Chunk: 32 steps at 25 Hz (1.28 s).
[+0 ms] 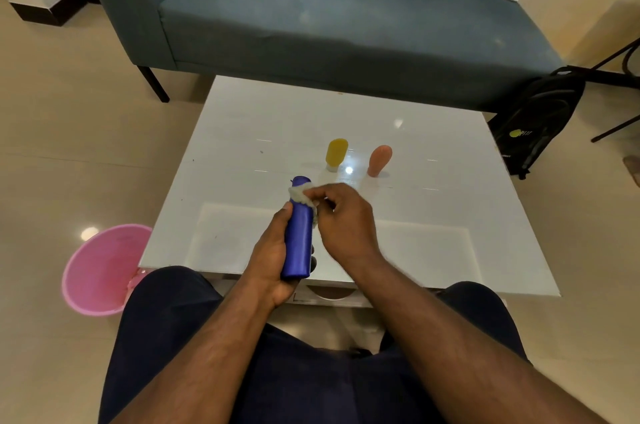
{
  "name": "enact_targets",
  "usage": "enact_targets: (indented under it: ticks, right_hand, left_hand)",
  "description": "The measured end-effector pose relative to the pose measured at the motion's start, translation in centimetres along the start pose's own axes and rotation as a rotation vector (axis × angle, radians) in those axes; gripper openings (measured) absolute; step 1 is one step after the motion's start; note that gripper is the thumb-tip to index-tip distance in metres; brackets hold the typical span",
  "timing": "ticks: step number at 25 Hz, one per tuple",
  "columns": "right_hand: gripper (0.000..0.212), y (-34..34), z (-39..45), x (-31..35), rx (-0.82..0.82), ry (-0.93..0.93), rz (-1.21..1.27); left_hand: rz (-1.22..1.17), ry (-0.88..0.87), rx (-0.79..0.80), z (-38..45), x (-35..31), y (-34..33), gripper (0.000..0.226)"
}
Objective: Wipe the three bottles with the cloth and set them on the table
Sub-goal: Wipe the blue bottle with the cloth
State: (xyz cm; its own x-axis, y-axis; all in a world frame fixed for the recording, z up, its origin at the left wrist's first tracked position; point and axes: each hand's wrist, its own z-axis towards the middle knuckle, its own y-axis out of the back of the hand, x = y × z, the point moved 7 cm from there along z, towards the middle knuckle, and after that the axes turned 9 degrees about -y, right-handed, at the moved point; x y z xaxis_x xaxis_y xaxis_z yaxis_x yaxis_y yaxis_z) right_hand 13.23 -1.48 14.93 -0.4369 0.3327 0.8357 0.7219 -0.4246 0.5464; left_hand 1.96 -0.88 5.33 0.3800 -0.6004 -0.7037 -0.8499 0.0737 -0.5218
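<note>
At frame centre, the left hand (273,261) grips the blue bottle (298,233) steady off the table (242,133) while the right hand (341,219) pinches the white cloth (300,197) against its top; the yellow bottle (336,153) and peach bottle (379,160) stand just beyond, probably already wiped.

L hand (273,261) grips blue bottle (298,243); R hand (341,219) rubs cloth (300,197).

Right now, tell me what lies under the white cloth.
The white fluffy cloth wraps the tall blue bottle near its top; the bottle's surface beneath is covered. The right hand pinches it.
</note>
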Motion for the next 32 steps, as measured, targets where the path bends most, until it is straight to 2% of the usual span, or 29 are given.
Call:
enact_targets:
  ticks: [5,9,11,15,17,19,21,23,26,27,29,32]
  right_hand:
    - [0.015,-0.2,-4.2,0.2,0.106,0.165,-0.105]
    - [0.016,-0.1,-0.8,0.1,0.055,0.169,-0.299]
    - [0.018,-1.1,-0.7,0.2,0.077,0.191,-0.35]
    - [0.026,-3.6,-5.7,0.1,0.205,0.381,-0.518]
    - [0.029,-3.3,-6.4,-0.4,0.249,0.393,-0.528]
    - [0.026,-2.5,-4.7,-0.7,0.217,0.368,-0.503]
    - [0.02,-1.7,-2.5,-1.4,0.159,0.23,-0.426]
    - [0.017,-2.0,-2.5,-1.2,0.153,0.164,-0.379]
    - [0.024,-4.3,-6.9,-0.2,0.244,0.42,-0.537]
    - [0.028,-4.4,-7.9,-0.2,0.278,0.454,-0.562]
    - [0.03,-3.9,-6.8,-0.6,0.266,0.463,-0.566]
    - [0.036,-2.3,-1.5,-0.7,0.137,0.334,-0.573]
  left_hand:
    - [-0.099,0.021,-0.021,0.9,0.7,0.5,0.057]
    - [-0.024,-0.023,0.004,0.5,0.5,0.0,0.044]
    - [-0.104,0.049,0.013,0.4,0.8,0.1,0.046]
    - [-0.254,0.169,0.042,0.8,1.2,0.3,0.042]
    - [-0.249,0.166,0.026,0.7,1.2,0.3,0.042]
    - [-0.212,0.143,0.027,0.6,1.2,0.1,0.039]
    - [-0.156,0.128,0.016,0.4,1.1,0.2,0.032]
    - [-0.17,0.141,0.011,0.5,1.1,0.4,0.039]
    - [-0.24,0.138,0.016,1.2,1.0,0.9,0.052]
    - [-0.235,0.124,0.009,1.4,0.9,1.1,0.056]
    - [-0.219,0.098,0.018,1.4,0.9,1.0,0.06]
    - [-0.126,0.085,0.021,0.9,1.4,0.5,0.054]
